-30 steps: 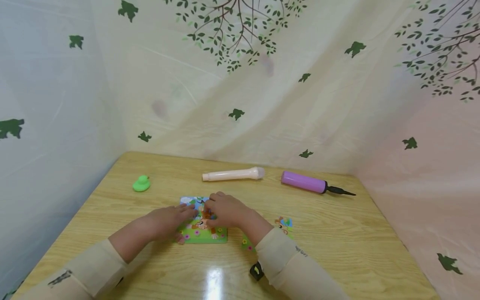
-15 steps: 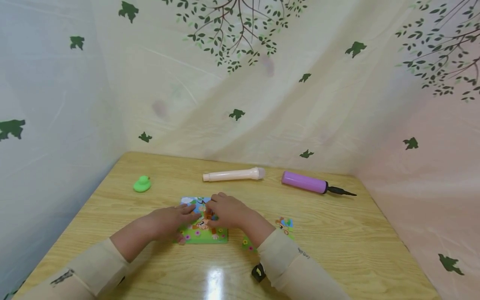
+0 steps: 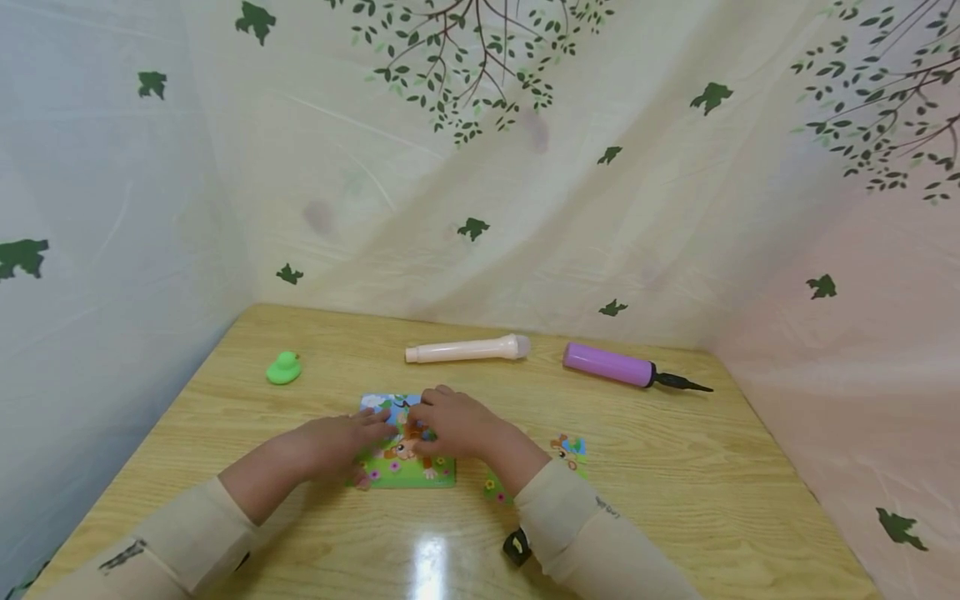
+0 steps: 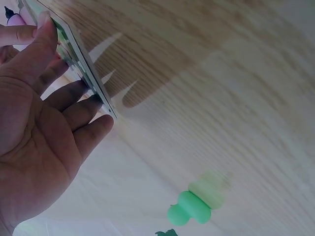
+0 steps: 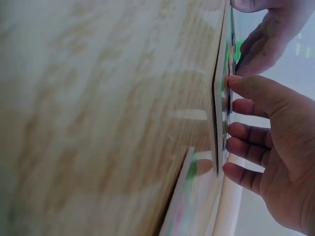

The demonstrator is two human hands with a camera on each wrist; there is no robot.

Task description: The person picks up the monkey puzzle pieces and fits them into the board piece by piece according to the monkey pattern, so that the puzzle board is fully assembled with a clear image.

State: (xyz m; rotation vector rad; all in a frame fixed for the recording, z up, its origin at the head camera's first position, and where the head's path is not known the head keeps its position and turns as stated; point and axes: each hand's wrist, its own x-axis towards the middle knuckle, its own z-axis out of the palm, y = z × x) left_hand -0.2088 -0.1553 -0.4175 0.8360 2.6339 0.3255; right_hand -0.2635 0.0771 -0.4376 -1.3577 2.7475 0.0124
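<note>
A flat picture puzzle (image 3: 408, 478) showing a monkey, pink flowers, grass and sky lies on the wooden table. My left hand (image 3: 337, 446) touches its left side with fingers spread, thumb by the lower left corner. Over its upper right part, my right hand (image 3: 463, 423) rests its fingertips on the surface. The right wrist view shows the right hand (image 5: 285, 140) with thumb and fingers apart along the puzzle's face. Part of the picture is hidden under both hands. Loose puzzle pieces (image 3: 572, 448) lie right of the board, partly behind the right forearm.
A green toy duck (image 3: 283, 368) sits at the back left of the table (image 3: 675, 483). Farther back lie a pale pink microphone-shaped stick (image 3: 465, 349) and a purple hand pump (image 3: 609, 364) with a black nozzle. Printed cloth (image 3: 420, 183) hangs around the table.
</note>
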